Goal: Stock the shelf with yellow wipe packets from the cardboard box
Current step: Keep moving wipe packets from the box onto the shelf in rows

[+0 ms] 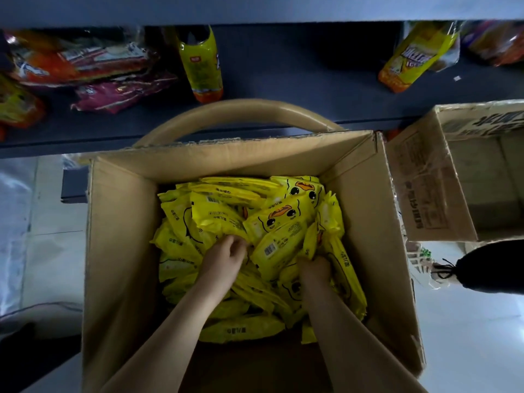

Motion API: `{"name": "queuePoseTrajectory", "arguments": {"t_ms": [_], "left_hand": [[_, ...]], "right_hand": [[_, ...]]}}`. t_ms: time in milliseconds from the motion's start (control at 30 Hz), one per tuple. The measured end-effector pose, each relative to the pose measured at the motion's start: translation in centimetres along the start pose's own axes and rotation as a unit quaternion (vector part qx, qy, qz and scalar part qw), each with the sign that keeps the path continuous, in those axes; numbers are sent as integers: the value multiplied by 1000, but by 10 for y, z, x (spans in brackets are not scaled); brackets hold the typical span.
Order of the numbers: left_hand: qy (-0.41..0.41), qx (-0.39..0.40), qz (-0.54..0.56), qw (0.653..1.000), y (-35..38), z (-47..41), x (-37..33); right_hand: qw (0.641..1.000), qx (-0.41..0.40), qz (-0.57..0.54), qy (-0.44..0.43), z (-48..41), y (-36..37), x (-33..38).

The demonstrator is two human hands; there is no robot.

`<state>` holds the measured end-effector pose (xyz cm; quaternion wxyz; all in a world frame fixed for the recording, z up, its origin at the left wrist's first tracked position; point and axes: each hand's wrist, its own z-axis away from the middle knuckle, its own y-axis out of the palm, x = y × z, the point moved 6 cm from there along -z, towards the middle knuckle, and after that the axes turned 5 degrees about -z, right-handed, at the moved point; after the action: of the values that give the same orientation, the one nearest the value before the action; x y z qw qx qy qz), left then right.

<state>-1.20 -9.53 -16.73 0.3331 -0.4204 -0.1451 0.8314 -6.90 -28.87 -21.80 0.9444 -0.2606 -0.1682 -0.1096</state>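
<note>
An open cardboard box [122, 236] stands below me, filled with several yellow wipe packets [280, 219] printed with a duck face. Both my arms reach down into it. My left hand [224, 259] sits in the middle of the pile with fingers curled onto the edge of a packet. My right hand [316, 269] digs into the pile at the right, fingers closed around the lower end of a packet [276, 248] with a barcode. The dark shelf [297, 89] lies just beyond the box.
On the shelf lie orange and pink snack bags [85, 69] at left and yellow bags [202, 63] [416, 58] in the middle and right. A second open carton [431, 182] stands at right. A person's dark shoe [493, 265] is on the floor at right.
</note>
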Motion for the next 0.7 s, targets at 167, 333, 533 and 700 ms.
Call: {"name": "queuePoseTrajectory", "arguments": {"t_ms": [167, 333, 533, 700], "left_hand": [[-35, 4, 68, 997, -6, 8, 7], [-62, -6, 146, 987, -12, 15, 10], [-80, -11, 188, 979, -9, 10, 21], [-91, -6, 211, 973, -1, 11, 20]], "right_hand": [[971, 83, -212, 67, 25, -12, -16], [962, 119, -237, 65, 39, -8, 3], [967, 65, -244, 33, 28, 7, 10], [979, 3, -197, -44, 29, -10, 20]]}}
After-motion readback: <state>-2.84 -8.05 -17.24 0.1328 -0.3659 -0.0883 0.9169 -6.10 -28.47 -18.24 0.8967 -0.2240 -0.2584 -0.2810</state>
